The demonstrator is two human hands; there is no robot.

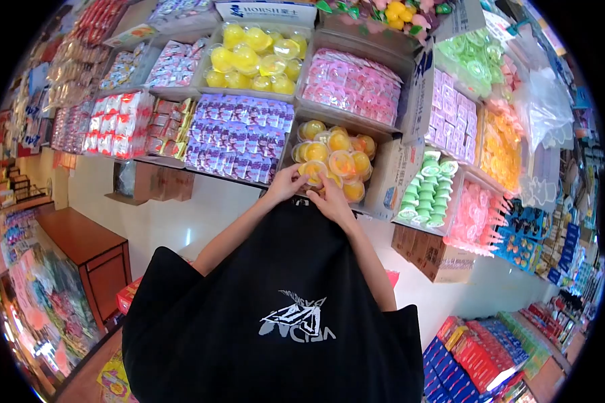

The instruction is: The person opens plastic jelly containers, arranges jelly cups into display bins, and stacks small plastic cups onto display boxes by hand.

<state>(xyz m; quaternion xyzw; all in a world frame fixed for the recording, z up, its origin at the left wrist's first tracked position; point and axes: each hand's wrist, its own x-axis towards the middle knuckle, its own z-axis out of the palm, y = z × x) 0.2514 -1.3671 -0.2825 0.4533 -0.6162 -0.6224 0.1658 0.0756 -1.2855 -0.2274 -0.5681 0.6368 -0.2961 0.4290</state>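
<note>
Both hands meet at the near edge of a cardboard box point(381, 168) of round orange cups point(341, 163). My left hand point(288, 183) is on the left with its fingers closed around the side of an orange cup point(312, 172). From the right, my right hand point(332, 201) pinches the near side of the same cup. The cup sits at the front of the pile, with its round face up. More orange and yellow cups lie behind and to the right of it, inside the box.
Purple packets point(238, 134) fill the box on the left. Yellow cups point(245, 59) and pink packets point(353, 87) stand behind. Green cups point(429, 188) and pink ones point(474, 213) are on the right. A brown cabinet point(81, 235) stands at the left, stacked boxes point(474, 352) at the lower right.
</note>
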